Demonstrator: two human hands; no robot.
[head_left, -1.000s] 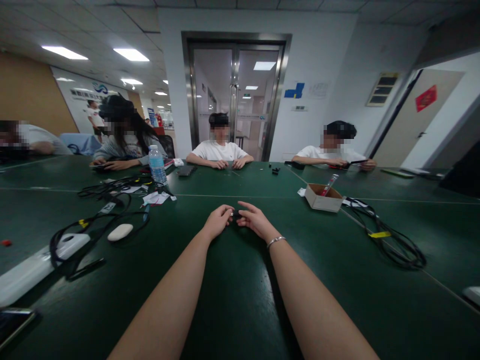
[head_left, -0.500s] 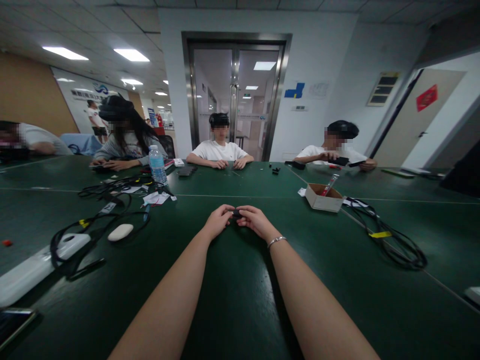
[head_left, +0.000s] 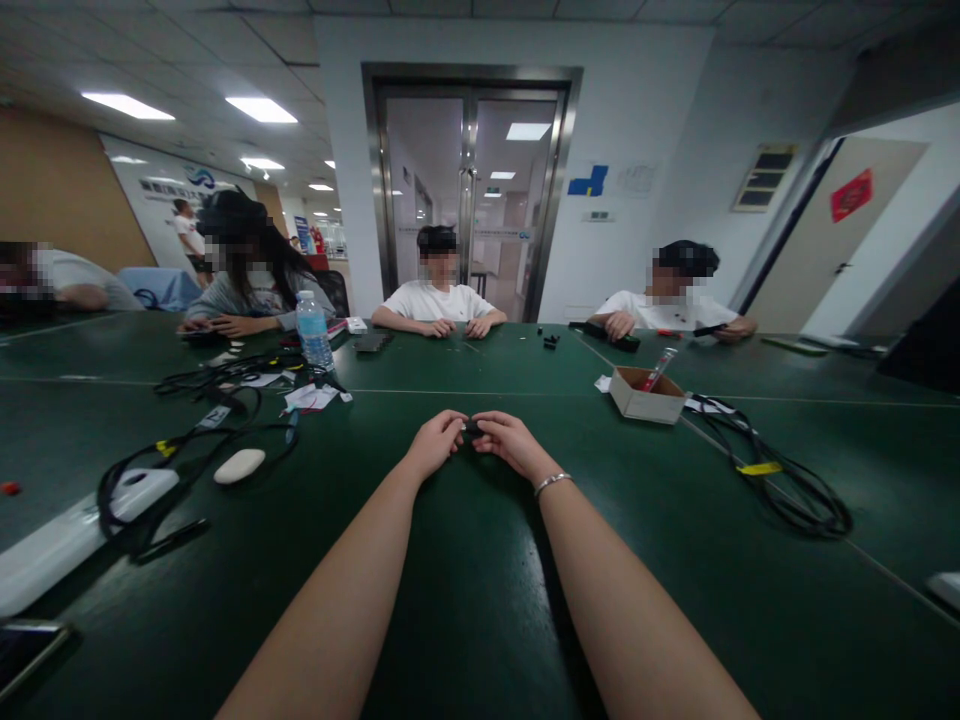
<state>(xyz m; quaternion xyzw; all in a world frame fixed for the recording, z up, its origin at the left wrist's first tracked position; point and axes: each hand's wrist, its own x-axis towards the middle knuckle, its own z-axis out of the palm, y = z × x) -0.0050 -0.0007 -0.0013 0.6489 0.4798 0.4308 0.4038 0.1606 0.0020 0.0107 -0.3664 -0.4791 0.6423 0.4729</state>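
A small black object (head_left: 472, 427) is pinched between my two hands over the green table (head_left: 480, 600); its kind is too small to make out. My left hand (head_left: 436, 443) has thumb and fingers closed on its left end. On the other end, my right hand (head_left: 508, 442) grips with its fingertips. A silver bracelet circles my right wrist. The fingers cover most of the object.
Left of my arms lie a white oval case (head_left: 240, 466), looped black cables (head_left: 142, 490) and a white power strip (head_left: 82, 540). A water bottle (head_left: 313, 330) stands farther back. To the right are a small box (head_left: 646, 396) and coiled cable (head_left: 795, 490). Several people sit opposite.
My hands stay almost in place around the small black object. Across the table at right, a person's hand has lowered a black item onto the tabletop.
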